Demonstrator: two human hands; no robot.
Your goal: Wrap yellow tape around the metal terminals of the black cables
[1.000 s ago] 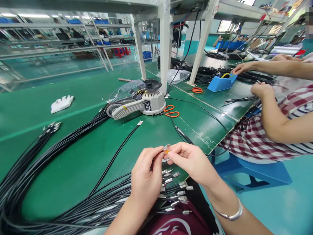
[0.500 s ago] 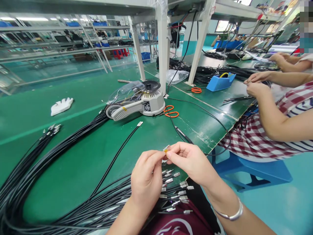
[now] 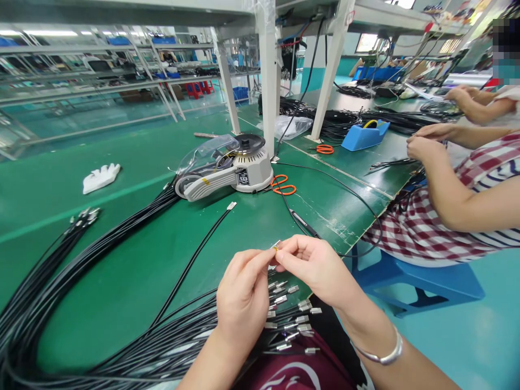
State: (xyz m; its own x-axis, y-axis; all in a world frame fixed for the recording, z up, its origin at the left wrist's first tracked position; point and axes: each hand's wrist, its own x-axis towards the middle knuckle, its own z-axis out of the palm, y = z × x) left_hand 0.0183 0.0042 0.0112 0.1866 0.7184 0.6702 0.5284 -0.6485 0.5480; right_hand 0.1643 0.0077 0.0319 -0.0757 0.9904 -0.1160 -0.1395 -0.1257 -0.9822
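My left hand (image 3: pixel 242 295) and right hand (image 3: pixel 312 266) pinched one metal cable terminal (image 3: pixel 275 247) with yellow tape; many bare-tipped cables (image 3: pixel 290 319) lay below, seemingly awaiting theirs.

— Is it bright here?
— Yes, very bright. Long lamps (image 3: pixel 49 32) shine up on the left, and a window (image 3: pixel 366 42) glows far back.
— Any shadows?
— Only soft ones on the green bench (image 3: pixel 122 281).
— Is it sharp?
— Mostly. The edges bend and stretch, and one top corner is blurred into squares.
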